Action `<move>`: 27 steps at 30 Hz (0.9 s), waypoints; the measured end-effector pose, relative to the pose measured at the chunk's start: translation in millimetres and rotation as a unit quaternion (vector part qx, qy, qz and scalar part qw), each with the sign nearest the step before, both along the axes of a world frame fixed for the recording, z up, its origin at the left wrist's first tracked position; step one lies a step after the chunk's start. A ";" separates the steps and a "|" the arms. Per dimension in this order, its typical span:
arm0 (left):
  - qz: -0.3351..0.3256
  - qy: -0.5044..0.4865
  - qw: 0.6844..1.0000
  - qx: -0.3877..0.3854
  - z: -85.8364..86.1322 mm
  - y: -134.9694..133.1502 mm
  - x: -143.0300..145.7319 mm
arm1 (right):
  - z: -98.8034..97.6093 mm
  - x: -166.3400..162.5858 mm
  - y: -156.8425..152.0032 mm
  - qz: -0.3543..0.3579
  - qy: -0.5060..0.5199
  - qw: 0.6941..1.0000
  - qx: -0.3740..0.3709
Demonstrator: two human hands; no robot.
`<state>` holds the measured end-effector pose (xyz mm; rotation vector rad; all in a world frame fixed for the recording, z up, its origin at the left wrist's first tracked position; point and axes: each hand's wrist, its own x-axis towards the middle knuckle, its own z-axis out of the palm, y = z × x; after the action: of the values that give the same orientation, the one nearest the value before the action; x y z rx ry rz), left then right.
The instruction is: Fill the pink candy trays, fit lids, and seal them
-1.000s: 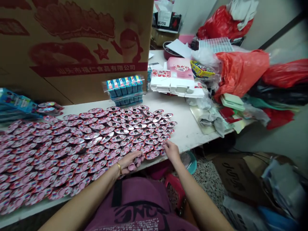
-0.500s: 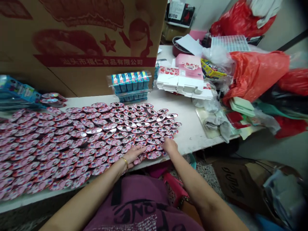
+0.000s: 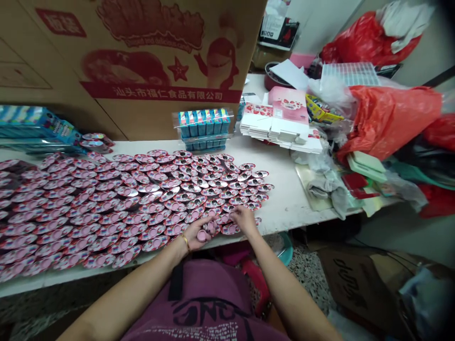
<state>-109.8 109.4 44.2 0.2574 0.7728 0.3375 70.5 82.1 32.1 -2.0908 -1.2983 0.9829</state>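
Observation:
Many small pink oval packets [image 3: 106, 208] lie in overlapping rows across the white table [image 3: 284, 199]. My left hand [image 3: 199, 232], with a gold bracelet at the wrist, is cupped palm up at the table's front edge and holds a few of these pink packets. My right hand [image 3: 241, 219] is just to its right, fingers pinched on a packet at the near right corner of the rows. The two hands almost touch.
A big printed cardboard box [image 3: 142, 61] stands behind the rows. Blue wrapped packs [image 3: 204, 125] and flat white-pink cartons [image 3: 280, 121] lie at the back. Red plastic bags [image 3: 387, 118] and clutter fill the right. A brown box [image 3: 355, 284] sits on the floor.
My left hand turned from lying flat on the rows to cupped palm up with packets in it. My right hand drew left toward it. The camera tilted slightly.

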 end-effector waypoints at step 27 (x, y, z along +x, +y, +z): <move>0.034 -0.013 0.998 0.051 -5.9 16.0 -31.4 | 7.6 -41.2 33.8 0.193 0.041 0.979 0.059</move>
<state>-141.2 125.3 38.3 0.3234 0.7415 0.4437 29.3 115.9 39.7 -1.7258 -1.7133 1.1051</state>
